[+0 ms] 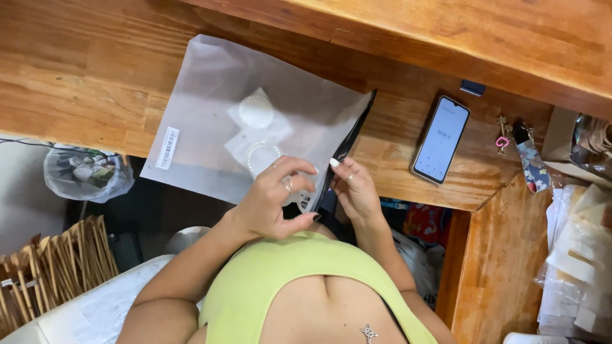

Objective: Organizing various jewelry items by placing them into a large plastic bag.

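Frosted plastic makes up the bag [217,121], a flat translucent pouch lying on the wooden desk [76,83] with its near edge hanging a little over the front. Both hands meet at its black closing strip [347,143], which runs along the bag's right side. The left hand [274,200] curls over the lower corner, thumb beneath and fingers on top, so it pinches the bag's edge and keeps the thin sheet from sliding. The right hand [358,191] sits just beside it, fingers bent inward with the tips on the strip, gripping it lightly; how firmly it presses cannot be told. Holding the strip between two hands this close together keeps the floppy opening taut at the one spot being handled.

Through the plastic show small white packets [258,130], one round and one ring-like, resting flat in the middle of the bag. A barcode label [167,148] sits near the bag's left edge.

Well apart to the right a phone [441,139] lies face up, screen lit, within easy glance. Keys with a patterned fob [528,159] lie beyond it, and stacked clear packets [580,255] fill the right side.
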